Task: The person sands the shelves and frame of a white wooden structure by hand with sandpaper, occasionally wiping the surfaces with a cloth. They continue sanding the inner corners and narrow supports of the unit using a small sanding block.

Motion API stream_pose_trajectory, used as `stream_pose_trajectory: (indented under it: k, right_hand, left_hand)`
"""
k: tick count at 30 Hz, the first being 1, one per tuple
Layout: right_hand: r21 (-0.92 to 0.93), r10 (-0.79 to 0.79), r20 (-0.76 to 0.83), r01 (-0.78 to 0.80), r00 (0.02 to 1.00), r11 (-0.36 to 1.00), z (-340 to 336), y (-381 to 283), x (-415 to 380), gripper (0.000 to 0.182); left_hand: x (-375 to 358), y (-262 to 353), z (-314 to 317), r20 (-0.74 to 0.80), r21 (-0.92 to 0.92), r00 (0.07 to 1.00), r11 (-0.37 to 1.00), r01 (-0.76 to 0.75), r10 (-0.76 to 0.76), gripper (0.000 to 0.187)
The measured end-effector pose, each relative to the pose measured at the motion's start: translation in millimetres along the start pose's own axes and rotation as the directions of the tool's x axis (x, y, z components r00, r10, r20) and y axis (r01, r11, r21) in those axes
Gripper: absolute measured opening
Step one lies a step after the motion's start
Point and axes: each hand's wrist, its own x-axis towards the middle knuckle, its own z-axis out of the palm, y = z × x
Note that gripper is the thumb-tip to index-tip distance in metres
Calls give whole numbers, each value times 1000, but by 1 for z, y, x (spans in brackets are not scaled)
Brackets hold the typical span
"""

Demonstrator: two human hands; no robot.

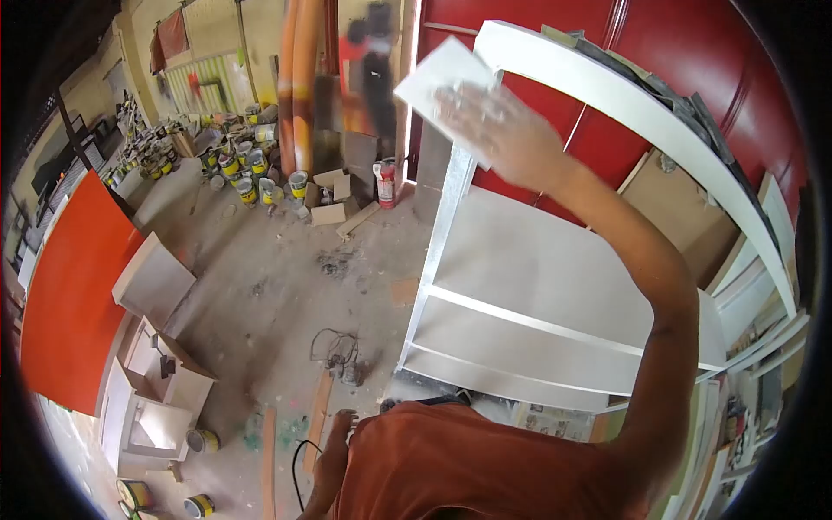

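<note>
My right hand (pixel 494 121) is raised at the top, its dusty fingers laid across a white rectangular sheet (pixel 427 80), which looks like sandpaper. Hand and sheet overlap the upper left corner of a large white shelf unit (pixel 537 234). White dust shows on the fingertips. Low in the view, my left hand (pixel 341 425) hangs beside my orange-brown shirt, which hides part of it. A black cable (pixel 299 468) curves close to the left hand.
Paint cans (pixel 247 186) and cardboard boxes (pixel 329 191) crowd the back wall near a red-and-white container (pixel 385 184). To the left stand an orange panel (pixel 78 295) and a small white cabinet (pixel 156 407). A tangled cord (pixel 340 348) and wood strips (pixel 269 459) lie on the floor.
</note>
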Motion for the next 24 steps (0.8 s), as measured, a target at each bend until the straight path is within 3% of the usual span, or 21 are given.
stream_pose_trajectory:
  k: [1, 2, 3, 5, 6, 7, 8, 10, 11, 12, 13, 15, 16, 17, 19, 20, 21, 23, 24]
  right_hand:
    - [126, 12, 6, -12, 1000, 992, 13, -14, -6, 60]
    - [173, -140, 12, 136, 990, 976, 18, -22, -11, 64]
    - [170, -143, 6, 139, 990, 976, 20, -16, -15, 64]
    - [242, -252, 176, 206, 952, 948, 1, 6, -8, 61]
    - [216, -115, 128, 85, 985, 973, -1, 20, -5, 59]
    - [48, -144, -85, 148, 986, 988, -2, 36, 2, 56]
    - [53, -117, -88, 122, 989, 991, -2, 30, 3, 56]
    - [69, -90, -95, 97, 991, 993, 4, 11, -5, 56]
    - [153, -215, -74, 224, 974, 963, 14, 3, -13, 57]
    - [236, -339, -67, 345, 938, 908, 21, -1, -16, 59]
    - [236, -348, -82, 358, 934, 903, 15, 7, -13, 59]
    - [323, -190, 98, 149, 977, 935, -6, 27, -4, 59]
    - [55, -207, -97, 213, 973, 975, 1, 38, 0, 60]
    - [61, -212, -118, 220, 970, 974, 7, 35, 0, 60]
    - [84, -76, -139, 89, 987, 993, 16, 15, -2, 59]
    - [174, -111, -79, 124, 991, 977, 14, 0, -13, 59]
    - [180, -124, -104, 141, 987, 974, 27, -6, -21, 59]
    - [259, -423, -232, 475, 876, 841, 47, -18, -34, 57]
    - [257, -435, -162, 464, 886, 848, 47, -4, -35, 57]
  left_hand:
    - [-1, 5, 3, -10, 3, 1000, 1000, -7, 7, 37]
    - [4, 10, 11, -93, -42, 996, 999, 15, -18, 36]
    - [6, 11, 18, -169, -92, 984, 995, 39, -55, 36]
    - [9, 9, 28, -185, -153, 981, 988, 29, -58, 37]
    - [11, -2, 30, -136, 18, 984, 993, -113, 114, 36]
    - [13, -9, 31, -58, 179, 960, 949, -259, 273, 35]
    - [17, -16, 33, -60, 175, 961, 951, -256, 270, 35]
    - [14, -25, 33, 183, 635, 888, 639, -434, 422, 31]
    - [12, -27, 39, 174, 634, 890, 644, -429, 422, 31]
    - [4, -27, 50, -24, 543, 952, 803, -245, 307, 30]
    - [-1, -25, 61, -201, 396, 968, 916, -62, 153, 29]
    - [-18, -17, 77, -208, 369, 973, 929, -15, 99, 33]
    - [-27, -15, 84, -202, 357, 978, 934, 32, 44, 39]
    - [-25, -19, 92, -221, 344, 975, 938, 38, 41, 39]
    - [-2, -39, 107, -130, -177, 982, 978, 112, -136, 44]
    - [-1, -41, 128, -202, -305, 960, 944, 127, -194, 37]
    - [2, -41, 146, -245, -351, 953, 932, 86, -180, 36]
    - [5, -42, 181, -327, -373, 938, 928, -19, -113, 34]
    - [8, -40, 196, -365, -386, 927, 920, -66, -87, 34]
